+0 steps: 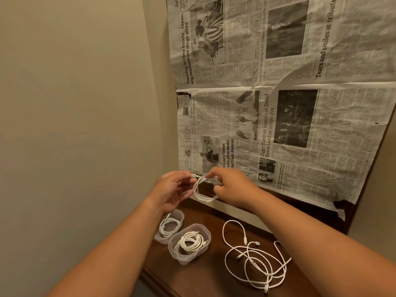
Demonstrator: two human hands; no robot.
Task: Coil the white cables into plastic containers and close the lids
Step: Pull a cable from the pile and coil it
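Observation:
Both hands hold a white cable wound into a small coil (205,190) in the air above the dark wooden table (214,275). My left hand (174,188) pinches the cable's plug end at the coil's upper left. My right hand (230,185) grips the coil's right side with curled fingers. Below, two clear plastic containers stand open on the table, the farther one (170,227) and the nearer one (188,243), each with a coiled white cable inside. A loose tangle of white cables (257,258) lies on the table to the right. No lids are visible.
A large newspaper sheet (278,103) covers the surface behind the table on the right. A plain beige wall (75,103) fills the left side. The table's front edge runs close to the nearer container.

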